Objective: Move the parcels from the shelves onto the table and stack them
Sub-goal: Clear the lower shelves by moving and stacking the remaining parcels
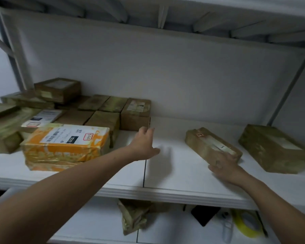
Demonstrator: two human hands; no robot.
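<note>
1. Two hands are over the shelf (165, 175). Our right hand (225, 168) lies on the near end of the taped brown parcel (209, 143); it's blurred, so we can't tell if it's gripping.
2. Parcel looks small, stiff, prob. light. Tape's slick, so we'd clamp the short end, thumb under.
3. Left hand (144, 143) is further in, fingers spread, holding nothing, just short of the cardboard box (135, 114).

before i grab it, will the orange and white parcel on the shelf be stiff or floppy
The orange and white parcel has glossy, wrinkled plastic wrap, so it is probably a bit slippery. Its boxy edges suggest something fairly stiff inside, unlikely to flop. Broad and flat, it should slide rather than tip or roll.
</note>
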